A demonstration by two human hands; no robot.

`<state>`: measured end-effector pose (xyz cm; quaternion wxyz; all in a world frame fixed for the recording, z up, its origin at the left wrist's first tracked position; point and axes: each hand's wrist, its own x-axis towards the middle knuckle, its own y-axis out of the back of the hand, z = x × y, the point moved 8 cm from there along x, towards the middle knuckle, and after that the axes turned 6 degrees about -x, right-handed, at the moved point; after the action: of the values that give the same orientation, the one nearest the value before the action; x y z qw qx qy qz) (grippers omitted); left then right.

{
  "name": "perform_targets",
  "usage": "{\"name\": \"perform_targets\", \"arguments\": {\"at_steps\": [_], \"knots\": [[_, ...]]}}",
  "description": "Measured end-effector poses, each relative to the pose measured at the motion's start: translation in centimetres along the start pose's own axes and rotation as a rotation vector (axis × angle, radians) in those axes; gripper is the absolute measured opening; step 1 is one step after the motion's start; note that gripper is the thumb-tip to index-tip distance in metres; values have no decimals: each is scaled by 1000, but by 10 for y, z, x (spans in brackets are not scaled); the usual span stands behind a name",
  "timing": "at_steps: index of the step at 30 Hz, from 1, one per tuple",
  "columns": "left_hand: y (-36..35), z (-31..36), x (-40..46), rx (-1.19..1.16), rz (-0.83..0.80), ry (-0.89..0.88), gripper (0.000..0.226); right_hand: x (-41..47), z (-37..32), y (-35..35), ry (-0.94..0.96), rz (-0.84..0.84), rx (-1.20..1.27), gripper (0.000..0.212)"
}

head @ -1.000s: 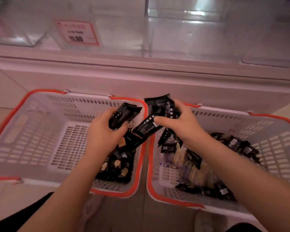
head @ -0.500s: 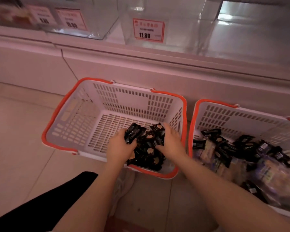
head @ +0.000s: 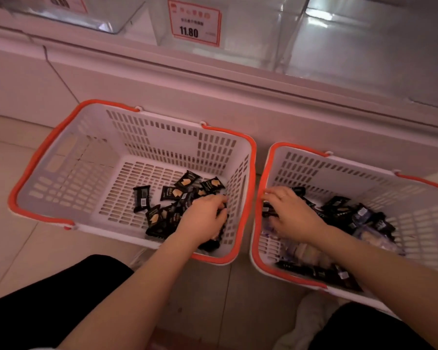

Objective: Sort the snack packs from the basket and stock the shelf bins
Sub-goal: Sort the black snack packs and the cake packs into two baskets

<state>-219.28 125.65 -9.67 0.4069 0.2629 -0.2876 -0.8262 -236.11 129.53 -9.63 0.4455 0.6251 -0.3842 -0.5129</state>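
Two white baskets with orange rims stand side by side on the floor. In the left basket point(head: 68, 178), black snack packs point(head: 172, 193) lie heaped in the near right corner. My left hand point(head: 202, 218) lies palm down on that heap with its fingers loosely bent. The right basket point(head: 339, 173) holds a mixed pile of black packs point(head: 339, 208) and pale ones point(head: 309, 251). My right hand point(head: 291, 215) is inside it, with fingers spread toward its left wall and touching the packs. Neither hand visibly holds a pack.
Clear plastic shelf bins point(head: 250, 34) run along the top above a pale shelf base point(head: 238, 97); one bin carries a red-edged price tag point(head: 194, 25) reading 11.80. Tiled floor point(head: 23, 248) lies left of the baskets. My dark-clothed knees show at the bottom corners.
Both hands held black packs above the baskets, then went down into the left basket. Now my right hand has crossed into the right basket; my left stays on the heap.
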Motion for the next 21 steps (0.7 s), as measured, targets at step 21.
{"name": "perform_targets", "arguments": {"at_steps": [21], "knots": [[-211, 41, 134, 550, -477, 200, 52, -47, 199, -143, -562, -88, 439, 61]]}}
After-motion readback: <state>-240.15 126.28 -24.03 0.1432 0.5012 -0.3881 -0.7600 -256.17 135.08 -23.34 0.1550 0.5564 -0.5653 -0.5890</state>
